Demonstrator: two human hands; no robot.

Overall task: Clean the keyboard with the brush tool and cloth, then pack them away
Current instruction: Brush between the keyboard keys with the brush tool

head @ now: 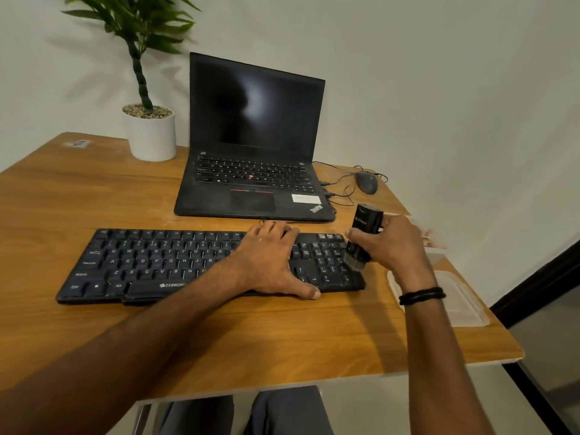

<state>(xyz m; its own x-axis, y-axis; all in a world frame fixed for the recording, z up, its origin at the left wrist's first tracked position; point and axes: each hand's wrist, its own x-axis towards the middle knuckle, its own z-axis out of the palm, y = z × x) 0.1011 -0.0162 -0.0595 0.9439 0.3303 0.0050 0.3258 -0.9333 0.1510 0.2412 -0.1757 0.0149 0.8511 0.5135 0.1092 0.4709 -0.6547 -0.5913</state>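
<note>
Left hand (270,262) flat, pressing keyboard (157,265); right hand (395,246) grips brush tool (361,240), bristles down on numpad end, rows running leftward.

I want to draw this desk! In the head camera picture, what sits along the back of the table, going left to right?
potted plant → laptop → mouse

1. An open black laptop (254,146) with a dark screen sits in the upper centre, on the wooden table (94,199).
2. A green plant (138,29) in a white pot (153,136) stands at upper left, just beside the laptop.
3. A grey wired mouse (366,182) lies right of the laptop.
</note>
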